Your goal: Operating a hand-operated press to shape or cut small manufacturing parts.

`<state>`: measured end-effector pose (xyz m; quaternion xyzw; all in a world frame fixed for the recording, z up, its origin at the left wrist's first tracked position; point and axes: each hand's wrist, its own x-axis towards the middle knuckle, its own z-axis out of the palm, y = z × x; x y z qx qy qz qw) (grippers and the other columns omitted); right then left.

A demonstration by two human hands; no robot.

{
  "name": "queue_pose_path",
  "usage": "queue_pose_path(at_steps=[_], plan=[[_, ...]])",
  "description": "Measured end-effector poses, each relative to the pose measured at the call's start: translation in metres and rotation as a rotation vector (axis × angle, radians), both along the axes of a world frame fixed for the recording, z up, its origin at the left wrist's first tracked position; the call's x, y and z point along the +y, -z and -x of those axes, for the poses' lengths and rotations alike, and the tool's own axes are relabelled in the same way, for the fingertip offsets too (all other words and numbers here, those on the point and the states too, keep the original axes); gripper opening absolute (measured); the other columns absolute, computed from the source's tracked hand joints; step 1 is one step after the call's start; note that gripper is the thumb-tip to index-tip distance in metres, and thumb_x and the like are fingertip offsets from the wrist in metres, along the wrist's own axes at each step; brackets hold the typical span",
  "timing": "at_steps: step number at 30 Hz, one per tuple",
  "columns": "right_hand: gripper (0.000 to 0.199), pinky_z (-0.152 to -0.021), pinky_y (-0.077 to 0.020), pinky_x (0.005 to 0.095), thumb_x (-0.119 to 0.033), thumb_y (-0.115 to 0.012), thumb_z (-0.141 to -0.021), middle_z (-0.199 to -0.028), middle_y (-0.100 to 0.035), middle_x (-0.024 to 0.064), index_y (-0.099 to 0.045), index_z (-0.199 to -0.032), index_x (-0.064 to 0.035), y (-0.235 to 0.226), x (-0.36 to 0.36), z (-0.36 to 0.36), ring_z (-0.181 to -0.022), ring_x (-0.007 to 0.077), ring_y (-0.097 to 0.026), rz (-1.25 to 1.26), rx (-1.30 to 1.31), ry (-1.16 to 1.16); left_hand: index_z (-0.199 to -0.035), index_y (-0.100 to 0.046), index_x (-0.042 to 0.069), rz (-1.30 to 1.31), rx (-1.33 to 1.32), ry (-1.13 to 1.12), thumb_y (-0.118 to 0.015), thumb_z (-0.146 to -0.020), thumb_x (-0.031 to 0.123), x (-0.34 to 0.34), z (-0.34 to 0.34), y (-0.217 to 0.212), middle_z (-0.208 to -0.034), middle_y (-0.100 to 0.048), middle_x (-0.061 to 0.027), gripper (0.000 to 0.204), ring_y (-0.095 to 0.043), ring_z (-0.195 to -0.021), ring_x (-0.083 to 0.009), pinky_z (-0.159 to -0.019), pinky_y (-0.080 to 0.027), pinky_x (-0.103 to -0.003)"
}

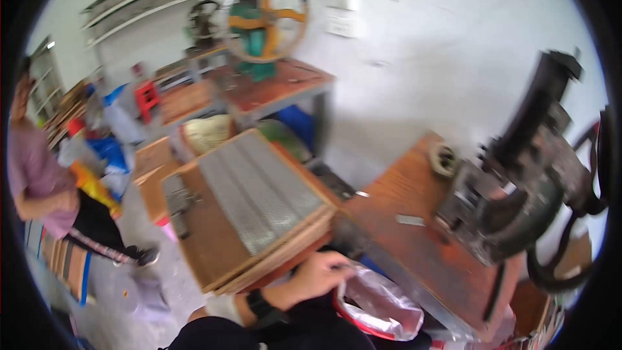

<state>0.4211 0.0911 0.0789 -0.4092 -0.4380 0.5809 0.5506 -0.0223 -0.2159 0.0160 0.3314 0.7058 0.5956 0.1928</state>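
One hand, my left, pinches the near rim of a red-rimmed clear plastic bag; its contents are too blurred to tell.

We see a dark press machine standing on a reddish desk, with a small metal piece lying near it. A wooden tray carries grey metal strips. Farther back stands a green press with an orange handwheel. A person stands at the left.
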Motion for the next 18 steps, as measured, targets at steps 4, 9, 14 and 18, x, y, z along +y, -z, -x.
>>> queue_pose_path(at_steps=[4, 9, 14, 18], plan=[[0.033, -0.078, -0.0482, 0.0352, -0.034, -0.054, -0.087, -0.1, -0.062, 0.0112, -0.063, -0.095, -0.0032, 0.038, -0.02, -0.089, -0.087, 0.0258, -0.058, 0.184, 0.322, 0.133, -0.082, -0.064, 0.0, -0.08, -0.09, -0.542, -0.065, -0.079, 0.009, 0.014, 0.068, -0.006, -0.075, -0.062, -0.0032, 0.01, -0.055, -0.07, -0.0099, -0.063, -0.045, -0.026], [0.031, -0.073, -0.0457, 0.0361, -0.033, -0.057, -0.086, -0.103, -0.056, 0.0121, -0.052, -0.113, -0.0177, 0.079, -0.039, -0.118, -0.084, 0.0243, -0.055, 0.251, 0.541, 0.243, -0.085, -0.058, 0.007, -0.095, -0.044, -0.706, -0.056, -0.083, 0.009, -0.021, 0.092, -0.007, -0.061, -0.041, 0.0064, 0.004, -0.035, -0.051, -0.0032, -0.043, -0.025, -0.019], [0.031, -0.056, -0.0499, 0.0382, -0.031, -0.058, -0.086, -0.085, -0.054, 0.0104, -0.046, -0.106, -0.0104, 0.089, -0.017, -0.152, -0.068, 0.0219, -0.056, 0.444, 0.367, 0.191, -0.074, -0.053, 0.007, -0.122, -0.077, -0.143, -0.055, -0.079, 0.0, 0.052, 0.031, 0.03, -0.061, -0.045, 0.0038, 0.008, -0.039, -0.051, -0.0014, -0.042, -0.026, -0.017], [0.05, -0.046, -0.0451, 0.0275, -0.013, -0.063, -0.068, -0.073, -0.05, 0.0047, -0.053, -0.117, -0.008, 0.022, 0.006, -0.166, -0.06, 0.0158, -0.053, 0.177, -0.732, 0.387, -0.083, -0.062, 0.003, 0.275, 0.261, 0.043, -0.062, -0.083, 0.012, 0.116, -0.055, -0.039, -0.07, -0.059, -0.0066, 0.009, -0.056, -0.063, -0.0182, -0.058, -0.045, -0.028]])
